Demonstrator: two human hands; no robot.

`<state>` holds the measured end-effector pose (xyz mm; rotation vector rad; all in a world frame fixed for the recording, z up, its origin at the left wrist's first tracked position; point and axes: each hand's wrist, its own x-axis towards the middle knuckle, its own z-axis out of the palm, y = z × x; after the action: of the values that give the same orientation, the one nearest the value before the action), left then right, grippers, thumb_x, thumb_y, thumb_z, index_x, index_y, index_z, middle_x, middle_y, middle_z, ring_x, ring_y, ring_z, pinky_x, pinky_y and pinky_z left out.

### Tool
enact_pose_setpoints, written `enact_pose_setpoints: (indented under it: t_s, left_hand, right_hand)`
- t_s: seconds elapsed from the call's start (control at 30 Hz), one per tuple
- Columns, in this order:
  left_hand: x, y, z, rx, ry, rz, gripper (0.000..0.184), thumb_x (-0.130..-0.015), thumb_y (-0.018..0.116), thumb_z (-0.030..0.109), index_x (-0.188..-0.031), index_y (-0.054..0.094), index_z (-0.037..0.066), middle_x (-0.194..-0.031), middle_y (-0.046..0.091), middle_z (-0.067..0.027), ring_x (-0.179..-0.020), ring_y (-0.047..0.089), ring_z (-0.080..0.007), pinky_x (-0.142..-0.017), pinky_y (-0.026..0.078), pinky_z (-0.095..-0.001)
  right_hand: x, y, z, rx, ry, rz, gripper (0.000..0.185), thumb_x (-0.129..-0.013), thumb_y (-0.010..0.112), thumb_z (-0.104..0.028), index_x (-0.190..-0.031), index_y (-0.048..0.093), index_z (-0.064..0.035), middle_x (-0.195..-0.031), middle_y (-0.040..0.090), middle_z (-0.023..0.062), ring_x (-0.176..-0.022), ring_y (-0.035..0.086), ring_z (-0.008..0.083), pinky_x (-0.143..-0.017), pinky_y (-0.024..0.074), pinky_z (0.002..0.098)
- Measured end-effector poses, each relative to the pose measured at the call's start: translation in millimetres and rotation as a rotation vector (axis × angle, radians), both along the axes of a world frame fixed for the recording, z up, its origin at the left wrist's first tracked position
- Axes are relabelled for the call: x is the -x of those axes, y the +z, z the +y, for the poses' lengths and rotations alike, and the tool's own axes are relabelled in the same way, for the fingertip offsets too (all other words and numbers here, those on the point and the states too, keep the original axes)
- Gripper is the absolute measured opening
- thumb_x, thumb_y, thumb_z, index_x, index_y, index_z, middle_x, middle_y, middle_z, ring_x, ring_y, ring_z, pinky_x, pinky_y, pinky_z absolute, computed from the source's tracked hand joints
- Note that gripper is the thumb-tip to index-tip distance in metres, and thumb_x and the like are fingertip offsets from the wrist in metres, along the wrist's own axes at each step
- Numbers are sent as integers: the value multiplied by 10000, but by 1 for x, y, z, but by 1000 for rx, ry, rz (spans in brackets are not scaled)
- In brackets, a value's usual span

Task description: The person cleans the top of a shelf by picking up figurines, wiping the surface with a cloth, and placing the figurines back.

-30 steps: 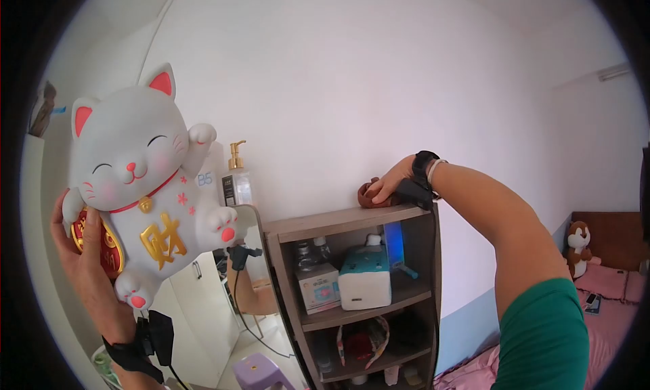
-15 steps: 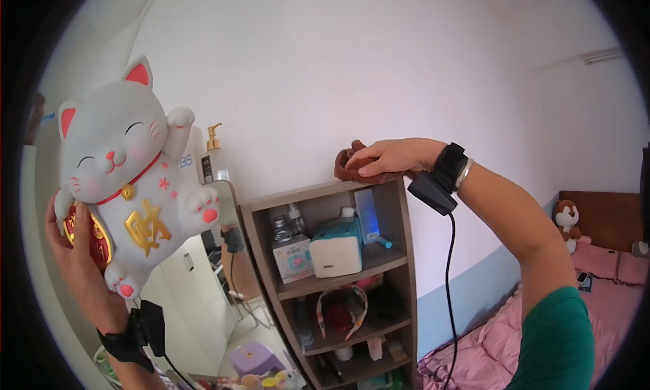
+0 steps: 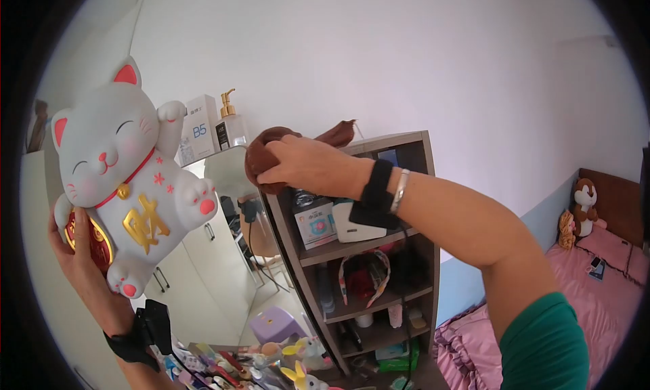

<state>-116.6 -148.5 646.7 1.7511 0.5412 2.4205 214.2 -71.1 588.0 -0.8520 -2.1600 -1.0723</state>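
My left hand is closed around the lower side of a large white lucky cat figurine, which leans to one side. It has pink ears, a gold bell and a raised gold character on its belly. My right hand grips a bunched brown cloth at the top left corner of the shelf unit. A loose end of the cloth trails to the right behind the hand. The fingertips are partly hidden in its folds.
Beside the shelf stands a mirror, with a pump bottle and a white B5 box behind it. Boxes and a headband fill the shelves. Cluttered cosmetics lie below; a pink bed is at right.
My right hand has moved left along the shelf top, and the brown cloth has come with it, lifted and bunched. The view has shifted. The cat figurine stays in my left hand.
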Motion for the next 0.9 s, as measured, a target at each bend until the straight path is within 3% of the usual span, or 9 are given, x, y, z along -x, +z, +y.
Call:
enact_pose_setpoints:
  t_s: [0.13,0.33,0.37,0.43,0.53,0.57,0.7,0.8,0.9]
  left_hand:
    - [4,-1,0,29,5,14,440,-916,599,238,-1277,432,49,-1125,585,-107,-1032,602,-152,-844,514,-279]
    - [4,-4,1,60,-71,-3,440,-925,590,230,-1289,428,44,-1136,583,-95,-1060,590,-150,-866,504,-282]
    - [2,-6,0,68,-83,2,442,-925,589,228,-1292,426,44,-1139,583,-92,-1063,588,-149,-869,503,-282]
    - [-2,-9,4,53,-51,3,423,-923,590,237,-1270,435,52,-1149,568,-93,-1040,595,-159,-842,511,-290]
    - [-9,-6,-19,52,-82,-14,416,-921,591,243,-1260,441,55,-1165,552,-89,-1047,589,-166,-841,510,-303]
    - [-14,-6,-24,52,-113,-23,417,-921,592,244,-1260,441,54,-1171,547,-87,-1056,584,-168,-847,508,-307]
    - [-9,-5,-20,-45,-94,28,410,-925,570,175,-1292,450,35,-1288,464,-114,-1118,554,-172,-915,483,-296]
    - [-17,-11,-29,-157,54,129,466,-914,603,264,-1282,425,39,-1195,534,-111,-1075,575,-178,-869,500,-309]
    - [-41,-14,-47,-208,-52,145,499,-897,628,261,-1283,414,30,-1182,543,-126,-1046,591,-185,-848,511,-313]
  right_hand:
    - [-44,-8,-18,37,58,52,359,-720,638,-31,-1058,639,-152,-1002,543,167,-955,539,342,-819,461,410]
    - [-141,-30,-100,-4,-220,172,375,-759,642,-9,-1102,609,-156,-1022,544,156,-942,550,335,-813,482,393]
    - [-153,-34,-111,189,-116,472,374,-769,647,-8,-1111,598,-151,-1027,545,149,-945,550,324,-810,487,385]
    - [-173,-46,-141,71,-318,402,310,-831,629,-34,-1120,575,-131,-1056,552,126,-977,557,275,-812,502,344]
    - [-202,-59,-182,318,-359,766,312,-863,615,-51,-1165,553,-103,-1102,558,117,-1022,563,214,-842,503,310]
    - [-205,-65,-194,419,-267,1155,337,-909,585,-114,-1234,507,-72,-1128,557,104,-1026,556,161,-860,498,289]
    - [-205,-87,-233,417,596,1617,391,-949,548,-223,-1289,445,-60,-1135,550,64,-1015,550,137,-857,496,269]
    - [-201,-113,-263,418,751,1632,381,-949,551,-229,-1276,444,-65,-1092,546,51,-984,550,119,-839,498,257]
    - [-192,-138,-292,367,808,1615,387,-949,552,-242,-1276,434,-70,-1054,540,37,-947,551,100,-810,499,233]
